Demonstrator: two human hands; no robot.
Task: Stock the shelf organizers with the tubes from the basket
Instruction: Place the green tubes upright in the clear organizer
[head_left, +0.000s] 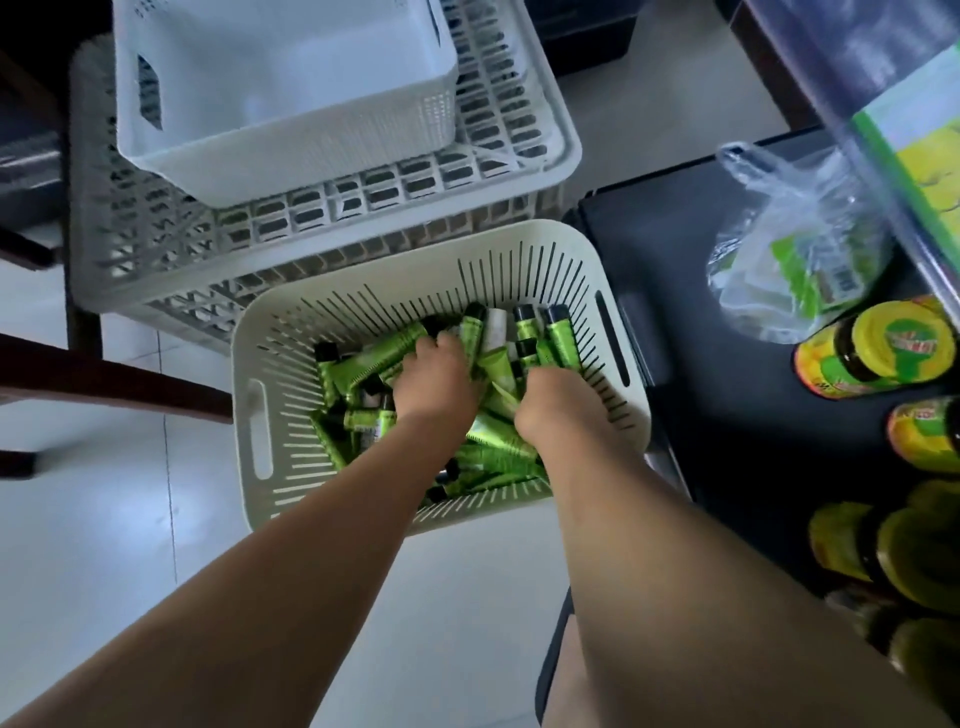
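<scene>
A cream slotted basket (613, 291) sits on the floor, filled with several green tubes (363, 364) with black caps, lying jumbled. Both my hands are down inside it. My left hand (434, 382) has its fingers curled round tubes near the middle of the pile. My right hand (556, 400) is buried among the tubes at the right side, fingers curled down into them and mostly hidden. A few tubes (556, 332) stand upright against the far right wall.
A larger grey lattice crate (519, 130) stands behind the basket with a white bin (285, 88) on top. To the right a dark shelf (727, 364) holds a clear plastic bag (789, 249) and yellow-green jars (878, 348). White tiled floor (104, 519) lies at left.
</scene>
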